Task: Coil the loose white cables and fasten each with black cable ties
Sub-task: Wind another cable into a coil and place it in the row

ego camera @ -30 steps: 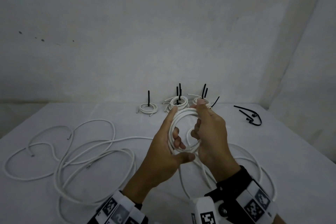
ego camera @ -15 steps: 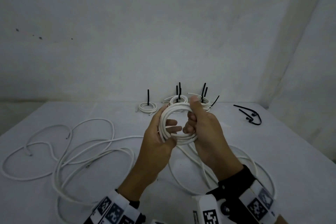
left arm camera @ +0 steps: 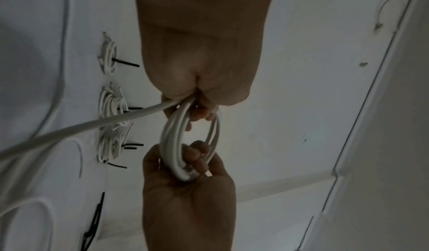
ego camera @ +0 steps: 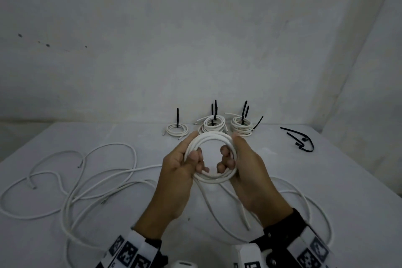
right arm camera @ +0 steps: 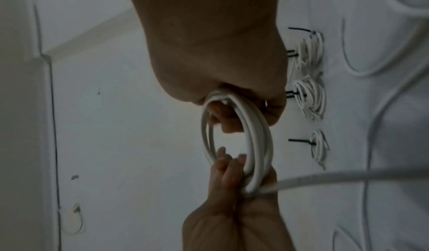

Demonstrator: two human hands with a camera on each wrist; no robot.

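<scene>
Both hands are gripping one white coil (ego camera: 212, 156), held upright above the table (ego camera: 339, 183). Left hand (ego camera: 180, 172) is clamping the coil's left side, thumb along the outer turns, fingers (ego camera: 195, 155) curling through the opening. Right hand (ego camera: 250, 172) is closing round the right side, fingers hooking inward through the ring.

Coil: several turns, roughly round, strands lying close but not perfectly aligned. A loose tail (ego camera: 214, 209) is dropping from its bottom toward the table, and its near end is passing behind the right wrist, so the run is partly hidden.

Wrist views are dim and blurred; the turn count is unclear, perhaps four or five. Each palm is covering part of the coil (left arm camera: 178, 145).

Loose white cables (ego camera: 71, 183) are sprawling over the table's left; part is being cut off at the bottom edge. Three tied coils (ego camera: 214, 125) are sitting in a row at the far edge, black tie tails standing up. Spare black cable ties (ego camera: 301, 139) are lying far right, overlapping; their number is hard to make out.
</scene>
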